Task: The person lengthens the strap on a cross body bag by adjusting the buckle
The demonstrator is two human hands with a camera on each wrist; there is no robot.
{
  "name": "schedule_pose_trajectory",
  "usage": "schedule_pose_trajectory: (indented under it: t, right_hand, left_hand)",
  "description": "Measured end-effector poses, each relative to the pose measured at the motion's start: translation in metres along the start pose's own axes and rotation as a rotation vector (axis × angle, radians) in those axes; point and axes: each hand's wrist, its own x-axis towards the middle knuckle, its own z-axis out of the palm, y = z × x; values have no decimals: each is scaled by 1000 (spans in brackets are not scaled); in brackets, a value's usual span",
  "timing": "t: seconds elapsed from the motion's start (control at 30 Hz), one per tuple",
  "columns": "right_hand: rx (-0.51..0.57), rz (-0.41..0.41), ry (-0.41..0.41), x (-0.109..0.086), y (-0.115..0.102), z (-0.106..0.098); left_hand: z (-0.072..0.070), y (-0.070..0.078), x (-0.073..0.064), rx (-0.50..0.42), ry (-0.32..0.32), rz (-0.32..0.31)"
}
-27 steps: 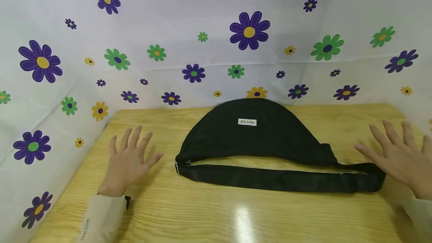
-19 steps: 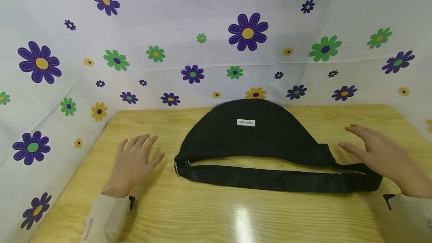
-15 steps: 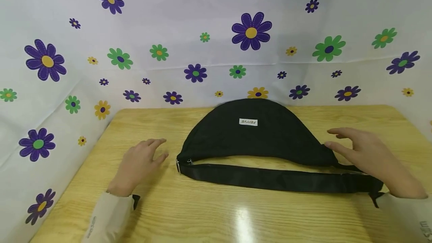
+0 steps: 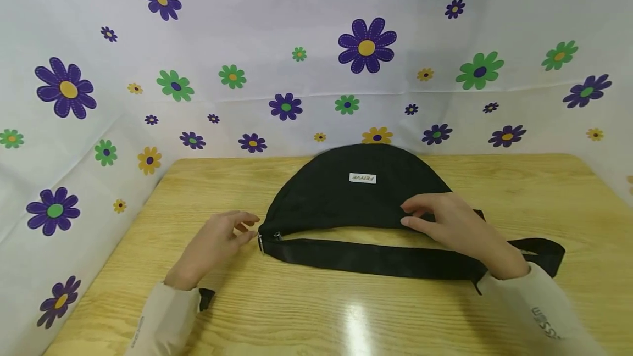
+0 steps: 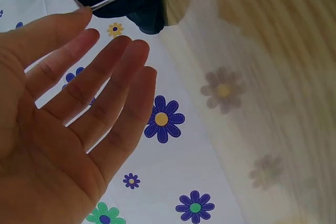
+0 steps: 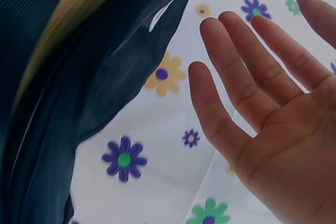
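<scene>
A black half-moon sling bag (image 4: 356, 196) lies flat on the wooden table, its curved side toward the back and a small white label (image 4: 363, 178) on its front. Its black strap (image 4: 376, 260) runs along the near side and loops at the right. My left hand (image 4: 215, 246) is at the bag's left corner, fingertips right by the metal buckle (image 4: 261, 243); the left wrist view shows the fingers loosely extended below that buckle. Over the bag's right half hovers my right hand (image 4: 452, 224), fingers relaxed with nothing between them, hiding part of the bag and strap.
The light wooden table (image 4: 306, 317) extends around the bag. A white cloth with purple, green and yellow flowers (image 4: 366, 48) hangs behind the table and along its left side, close to the bag's curved edge.
Both hands have moved inward. The right hand came left from beyond the strap loop to over the bag; the left hand moved right to the buckle. The bag stays put.
</scene>
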Motion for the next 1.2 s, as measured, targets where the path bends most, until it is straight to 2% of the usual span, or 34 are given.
schedule_pose_trajectory:
  t: [0.17, 0.3, 0.6, 1.03, 1.2]
  right_hand:
    - [63, -30, -11, 13, -11, 13]
    - [108, -56, -53, 21, -18, 24]
    - [186, -83, -136, 34, -27, 43]
    - [199, -121, -158, 49, -41, 68]
    - [210, -141, -187, 55, -48, 76]
  left_hand:
    - [2, -5, 0, -105, -23, -4]
    - [2, -10, -2, -210, -44, -21]
    - [2, -14, -6, -355, -114, -67]
    - [3, -10, -5, -457, -184, -114]
    - [3, -11, -5, -461, -195, -126]
